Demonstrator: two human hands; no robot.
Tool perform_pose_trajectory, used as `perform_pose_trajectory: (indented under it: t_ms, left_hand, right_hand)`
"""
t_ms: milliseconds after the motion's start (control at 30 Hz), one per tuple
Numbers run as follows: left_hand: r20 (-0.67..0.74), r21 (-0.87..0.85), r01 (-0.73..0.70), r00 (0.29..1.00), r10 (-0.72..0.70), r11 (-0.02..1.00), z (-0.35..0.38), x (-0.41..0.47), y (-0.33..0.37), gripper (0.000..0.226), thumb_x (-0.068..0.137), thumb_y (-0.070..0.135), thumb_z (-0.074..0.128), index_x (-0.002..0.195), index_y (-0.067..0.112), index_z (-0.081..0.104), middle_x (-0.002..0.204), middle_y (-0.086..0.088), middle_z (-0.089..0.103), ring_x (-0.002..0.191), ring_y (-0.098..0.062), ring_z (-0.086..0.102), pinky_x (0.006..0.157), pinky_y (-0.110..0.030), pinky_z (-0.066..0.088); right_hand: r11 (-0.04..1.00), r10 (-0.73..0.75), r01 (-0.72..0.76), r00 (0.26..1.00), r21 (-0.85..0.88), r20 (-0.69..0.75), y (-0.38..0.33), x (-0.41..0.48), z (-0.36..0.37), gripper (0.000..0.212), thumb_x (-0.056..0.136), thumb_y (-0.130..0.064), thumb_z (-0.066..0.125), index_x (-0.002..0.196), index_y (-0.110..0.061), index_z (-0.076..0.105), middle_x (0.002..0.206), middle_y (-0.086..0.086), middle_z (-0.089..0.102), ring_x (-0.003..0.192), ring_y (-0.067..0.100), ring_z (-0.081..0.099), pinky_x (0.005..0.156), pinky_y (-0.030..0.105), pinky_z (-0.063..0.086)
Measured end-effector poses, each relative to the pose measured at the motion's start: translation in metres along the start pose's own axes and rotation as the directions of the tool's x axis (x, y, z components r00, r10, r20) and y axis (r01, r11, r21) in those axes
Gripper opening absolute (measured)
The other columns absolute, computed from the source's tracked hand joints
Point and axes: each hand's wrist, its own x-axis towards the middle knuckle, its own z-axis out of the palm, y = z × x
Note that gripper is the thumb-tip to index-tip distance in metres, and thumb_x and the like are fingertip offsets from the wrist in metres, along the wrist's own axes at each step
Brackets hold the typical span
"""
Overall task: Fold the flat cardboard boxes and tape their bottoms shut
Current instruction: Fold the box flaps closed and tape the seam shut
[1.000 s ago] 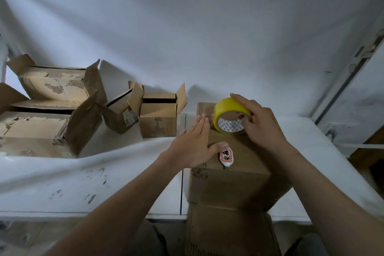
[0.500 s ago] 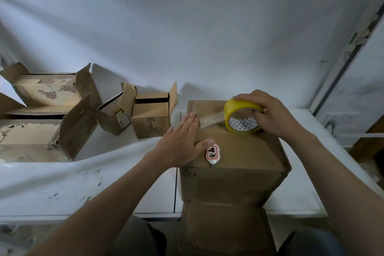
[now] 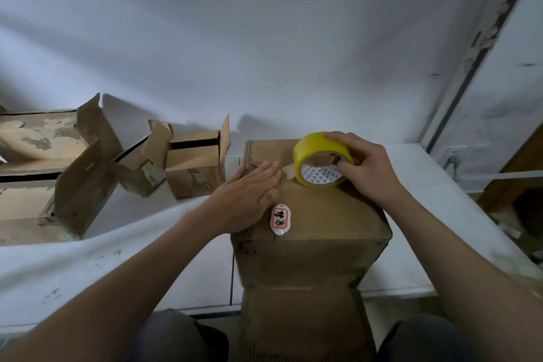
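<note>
Box upright at near edge of white tabletop, closed side up, lower flaps hanging past the edge toward the lap. Left hand flat on box top near its left edge, fingers stretched out together, palm down, gripping nothing. Right hand on yellow tape roll, thumb at the front rim, other fingers curled over the top and back, closed around it. Roll tilted on edge on the far part of box top, patterned core facing the camera. Short strip of tape pulled from the roll toward the left fingertips, lying on the cardboard between the two hands. Small white oval tag with red border and black characters on box top, just beside the left thumb. Further left on tabletop: small open box with flaps up, another small box tipped beside it, two large open boxes at the far left.
</note>
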Motion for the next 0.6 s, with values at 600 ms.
perform_pose_trajectory:
  t_ms: [600]
  left_hand:
    - [0.135, -0.117, 0.020, 0.991, -0.004, 0.993, -0.011, 0.010, 0.018, 0.097, 0.083, 0.080, -0.009, 0.161, 0.023, 0.000, 0.166, 0.012, -0.015, 0.148, 0.003, -0.022, 0.121, -0.037, -0.021]
  right_hand:
    - [0.973, 0.144, -0.091, 0.957, 0.211, -0.253, 0.022, -0.025, -0.005, 0.069, 0.085, 0.004, 0.057, 0.120, -0.054, 0.066, 0.128, -0.024, 0.064, 0.119, 0.001, 0.061, 0.091, 0.016, 0.052]
